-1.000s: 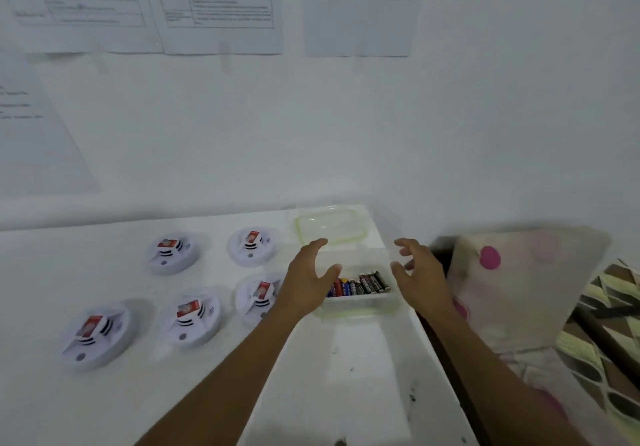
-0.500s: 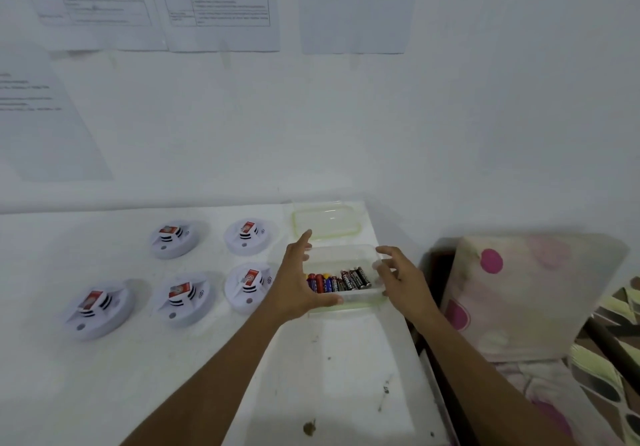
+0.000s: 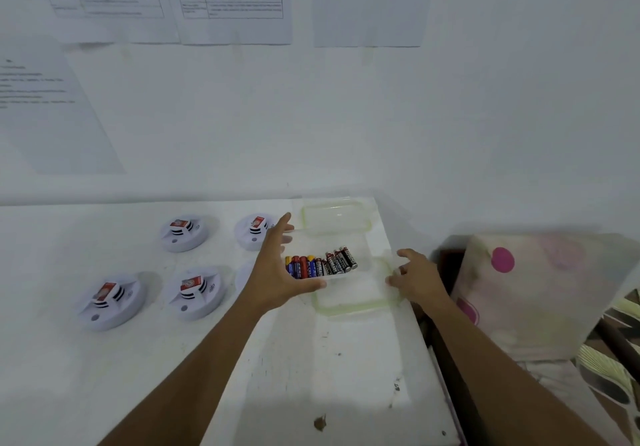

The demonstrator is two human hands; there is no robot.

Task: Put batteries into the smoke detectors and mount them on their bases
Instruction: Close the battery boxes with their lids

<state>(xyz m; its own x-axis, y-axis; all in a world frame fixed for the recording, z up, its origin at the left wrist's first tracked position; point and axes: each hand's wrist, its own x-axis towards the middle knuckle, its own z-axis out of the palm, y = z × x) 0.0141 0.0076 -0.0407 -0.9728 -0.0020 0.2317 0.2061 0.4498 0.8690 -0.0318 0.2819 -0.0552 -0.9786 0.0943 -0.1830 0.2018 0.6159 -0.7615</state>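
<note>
Since half a second before, box (image 3: 360,251) had shifted left, off a green-rimmed tray (image 3: 349,309). Batteries (image 3: 320,265) lay in a row inside it. Left hand (image 3: 277,272) gripped box, thumb on near wall. Right hand (image 3: 420,281) curled at tray's rim, right of box; hold unclear. Lid (image 3: 336,219) behind box, detectors (image 3: 195,293) left of it.

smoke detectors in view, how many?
5 smoke detectors on the table: back left, back right, front left, front middle, and one sliver mostly hidden behind the left hand.
</note>
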